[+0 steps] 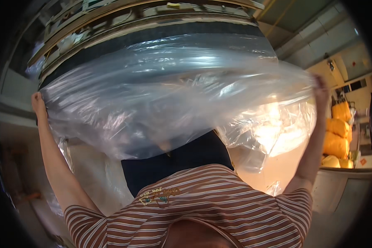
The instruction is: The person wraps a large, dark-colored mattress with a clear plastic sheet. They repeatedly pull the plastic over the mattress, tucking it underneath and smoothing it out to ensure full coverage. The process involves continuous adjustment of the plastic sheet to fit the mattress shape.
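Both hands up & spread wide, one at each side of a big clear plastic film (165,93). L hand (38,102): fingers curled shut on film's L edge, approx. at worktop's near L corner. R hand (319,84): motion-blurred, finger detail n/a, but film runs right up to it, so prob. closed on R edge.

Film hangs between hands, in front of person's striped T-shirt (206,198), covering most of dark worktop (231,29); lower R part sags loose. Single sheet vs. bag: can't tell.

Step in hand, my guess: spreading/shaking film out over worktop. Next move would call for firm grip both sides, even tension, slack at lower R taken up, then lowering flat w/o folds.
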Motion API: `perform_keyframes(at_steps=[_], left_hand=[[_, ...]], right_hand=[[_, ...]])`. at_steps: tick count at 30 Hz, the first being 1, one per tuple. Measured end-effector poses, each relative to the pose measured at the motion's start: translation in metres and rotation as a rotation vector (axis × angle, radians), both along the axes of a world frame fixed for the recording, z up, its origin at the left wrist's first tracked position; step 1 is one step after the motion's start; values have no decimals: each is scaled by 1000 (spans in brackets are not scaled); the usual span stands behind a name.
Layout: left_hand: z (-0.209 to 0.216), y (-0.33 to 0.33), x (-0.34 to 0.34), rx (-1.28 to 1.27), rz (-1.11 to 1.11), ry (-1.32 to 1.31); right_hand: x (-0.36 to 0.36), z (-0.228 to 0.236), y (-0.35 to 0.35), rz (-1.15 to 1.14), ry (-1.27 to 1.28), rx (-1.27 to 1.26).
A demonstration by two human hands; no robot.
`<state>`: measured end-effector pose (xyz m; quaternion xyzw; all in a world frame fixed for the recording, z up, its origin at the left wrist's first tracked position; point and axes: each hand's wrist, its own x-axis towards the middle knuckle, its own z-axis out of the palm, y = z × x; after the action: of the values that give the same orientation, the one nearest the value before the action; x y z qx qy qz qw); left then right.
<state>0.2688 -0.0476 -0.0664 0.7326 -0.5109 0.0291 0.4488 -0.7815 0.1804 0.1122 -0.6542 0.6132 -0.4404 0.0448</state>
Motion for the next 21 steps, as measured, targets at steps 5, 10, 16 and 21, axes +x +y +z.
perform_keyframes(at_steps=[5, 10, 16, 21], left_hand=[[-8, -36, -95, -51, -122, 70], [-2, -26, -56, -139, 153, 10], [10, 33, -25, 47, 228, -429], [16, 45, -45, 55, 221, -421]], right_hand=[[-43, 132, -49, -572, 667, -365], [135, 27, -101, -22, 916, -535], [66, -107, -134, 11, 658, 179], [135, -88, -162, -5, 114, 105]])
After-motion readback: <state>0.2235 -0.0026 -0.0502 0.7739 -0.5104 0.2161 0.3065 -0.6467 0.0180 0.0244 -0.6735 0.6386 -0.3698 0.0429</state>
